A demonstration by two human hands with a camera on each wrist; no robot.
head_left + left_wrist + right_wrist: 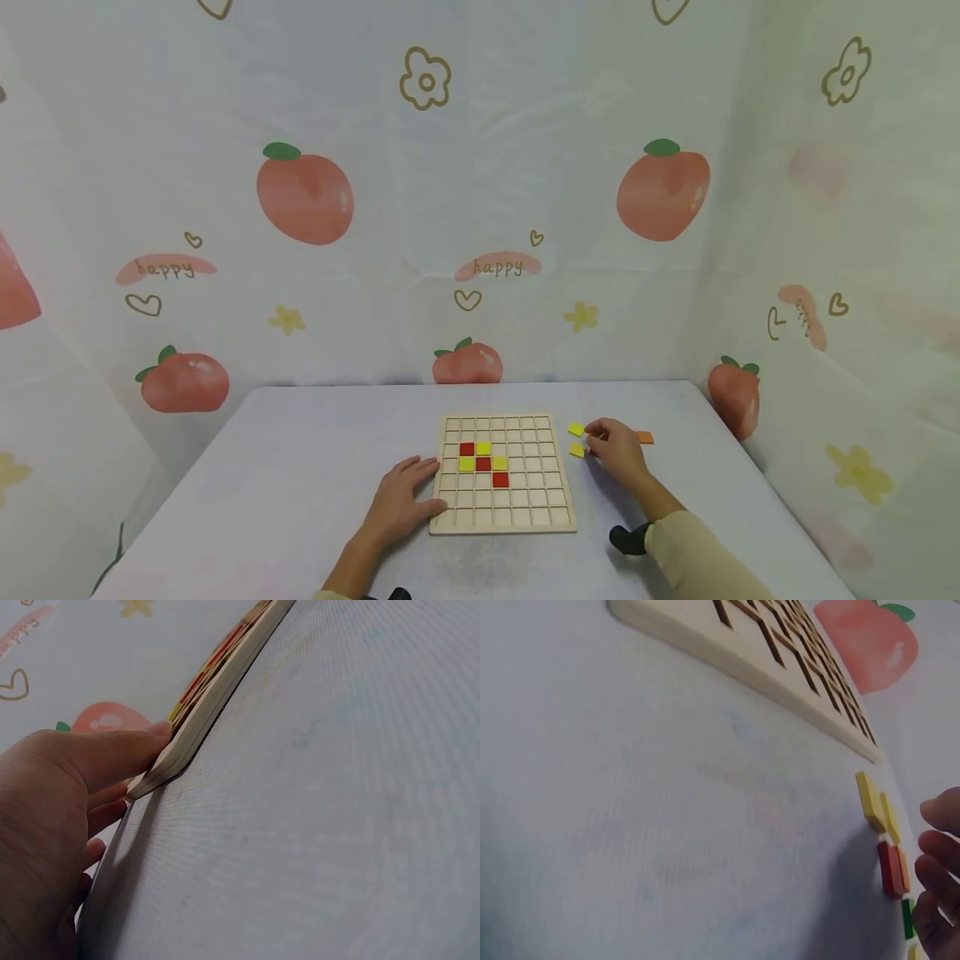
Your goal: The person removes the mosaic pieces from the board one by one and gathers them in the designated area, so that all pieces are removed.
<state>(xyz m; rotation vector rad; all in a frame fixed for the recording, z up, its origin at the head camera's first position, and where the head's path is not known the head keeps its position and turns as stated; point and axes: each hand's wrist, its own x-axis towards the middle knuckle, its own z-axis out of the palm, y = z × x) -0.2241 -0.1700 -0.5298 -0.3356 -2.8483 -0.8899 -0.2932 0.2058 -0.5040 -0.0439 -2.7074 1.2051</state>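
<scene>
A wooden grid board [525, 521] lies on the table, with red and yellow square tiles in some cells, such as a red tile [500, 480] and a yellow tile [483, 448]. My left hand [401, 504] rests at the board's left side, fingers extended; in the left wrist view the thumb [124, 754] lies on its rim near a corner. Right of the board, my right hand [618, 450] is over loose tiles. In the right wrist view its bent fingers [937, 877] show nothing held, close beside a red tile [890, 870] and a green tile [907, 919].
Two loose yellow tiles [576, 451] lie between the board and my right hand. An orange tile [645, 437] is just beyond that hand. A white patterned curtain [465, 167] stands behind the table [300, 467] and along its sides.
</scene>
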